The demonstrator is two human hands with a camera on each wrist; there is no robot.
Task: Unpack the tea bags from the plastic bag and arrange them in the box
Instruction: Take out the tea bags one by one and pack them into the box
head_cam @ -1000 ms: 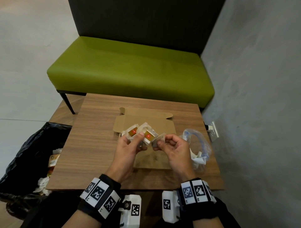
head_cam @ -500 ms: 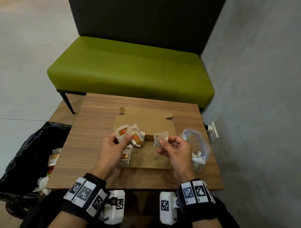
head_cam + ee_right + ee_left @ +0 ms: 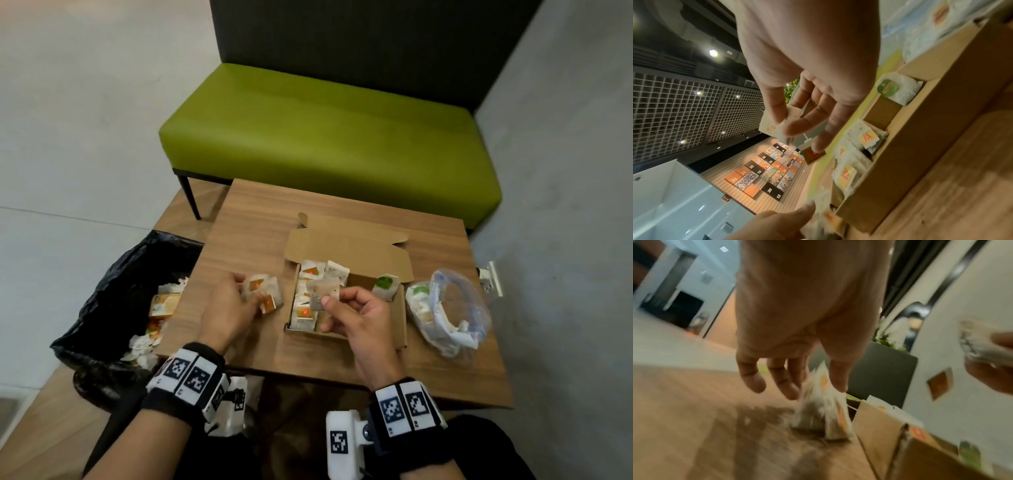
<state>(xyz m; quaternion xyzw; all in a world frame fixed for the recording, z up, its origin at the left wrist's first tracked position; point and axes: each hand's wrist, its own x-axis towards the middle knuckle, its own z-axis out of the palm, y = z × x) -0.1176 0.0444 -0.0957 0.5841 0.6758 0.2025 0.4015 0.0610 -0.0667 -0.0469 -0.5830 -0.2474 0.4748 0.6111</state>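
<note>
The left hand pinches a clump of tea bags on the table, just left of the box. The right hand pinches one tea bag above the bags in the box. The plastic bag lies right of the box.

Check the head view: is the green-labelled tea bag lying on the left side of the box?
No: the green-labelled tea bag leans against the right wall of the box, while orange-labelled ones fill the left side.
</note>
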